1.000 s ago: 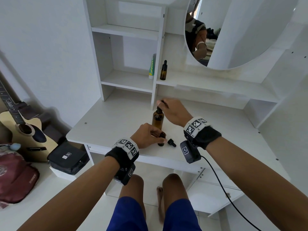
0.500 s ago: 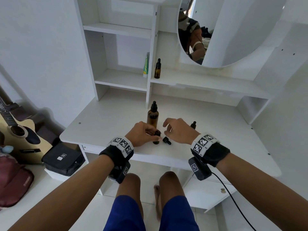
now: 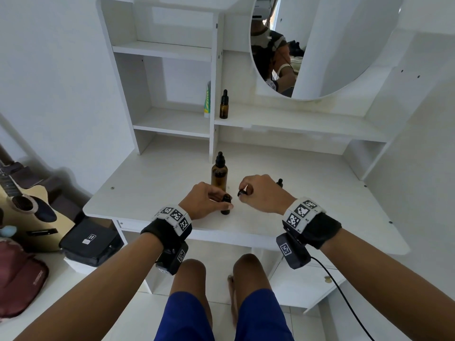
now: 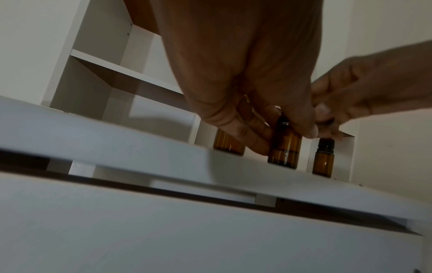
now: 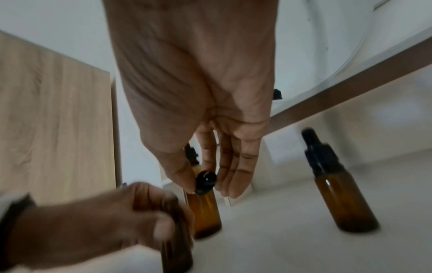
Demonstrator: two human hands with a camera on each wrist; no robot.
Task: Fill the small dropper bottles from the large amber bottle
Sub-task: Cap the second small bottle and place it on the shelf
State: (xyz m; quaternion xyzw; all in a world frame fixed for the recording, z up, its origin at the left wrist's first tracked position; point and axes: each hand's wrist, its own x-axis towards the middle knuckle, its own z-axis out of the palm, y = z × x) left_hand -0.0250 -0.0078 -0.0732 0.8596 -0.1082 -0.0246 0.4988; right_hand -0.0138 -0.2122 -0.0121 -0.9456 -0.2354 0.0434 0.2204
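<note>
The large amber bottle [image 3: 219, 174], capped with a black dropper, stands on the white desk [image 3: 152, 193]. Just in front of it my left hand [image 3: 223, 200] grips a small amber bottle [image 3: 225, 209] that stands uncapped on the desk; the same small bottle [image 4: 284, 147] shows in the left wrist view. My right hand [image 3: 243, 191] pinches a black dropper cap [image 3: 241, 193] between thumb and fingers, just right of that bottle and above the desk; the cap [image 5: 205, 182] is clear in the right wrist view. A second small capped bottle [image 5: 339, 194] stands to the right, partly behind my right hand.
Another capped dropper bottle [image 3: 223, 105] stands on the upper shelf beside a green tube [image 3: 207, 99]. A round mirror [image 3: 320, 45] hangs above. Left of the desk lie a guitar [image 3: 27, 207], a black case [image 3: 88, 239] and a maroon bag [image 3: 19, 279].
My right hand came down from the large bottle's dropper top to the desk and picked up the loose black cap. My left hand kept its hold on the small bottle.
</note>
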